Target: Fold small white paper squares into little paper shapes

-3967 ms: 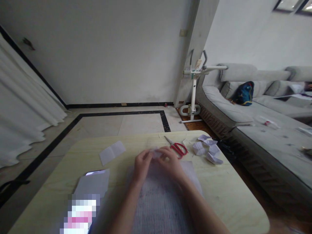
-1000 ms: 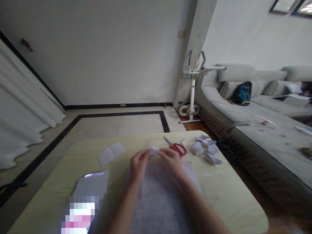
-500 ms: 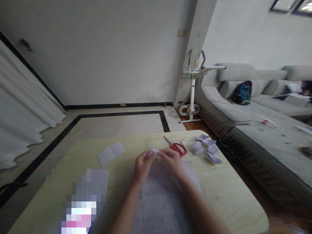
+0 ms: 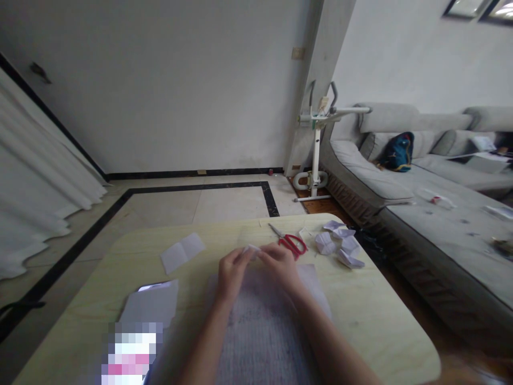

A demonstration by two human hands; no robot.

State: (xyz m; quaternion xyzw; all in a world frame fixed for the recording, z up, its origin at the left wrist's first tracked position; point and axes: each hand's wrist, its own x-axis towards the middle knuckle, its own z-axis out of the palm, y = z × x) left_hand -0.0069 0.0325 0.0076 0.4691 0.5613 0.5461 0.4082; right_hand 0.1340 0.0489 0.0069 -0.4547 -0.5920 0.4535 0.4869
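Note:
Between the fingertips of my left hand (image 4: 232, 271) and my right hand (image 4: 281, 266) is a small piece of folded white paper (image 4: 251, 250). Both hands are closed on it, pinching from either side; the fingers hide much of its shape. Under my wrists lies a large greyish sheet (image 4: 264, 326) with faint printing. Just beyond my right hand rest red-handled scissors (image 4: 294, 246), blades pointing away to the left. Several folded white paper pieces (image 4: 340, 243) sit farther right. A creased flat paper (image 4: 182, 253) lies to the left.
The pale wooden table (image 4: 385, 321) has rounded corners. At its left are another paper sheet (image 4: 154, 305) and a device with a blurred-out bright screen (image 4: 130, 353). A grey sofa (image 4: 433, 198) and a white exercise machine (image 4: 316, 149) stand beyond the table.
The folded paper looks slightly lower and flatter between my fingers. My hands have barely shifted; everything else stays in place.

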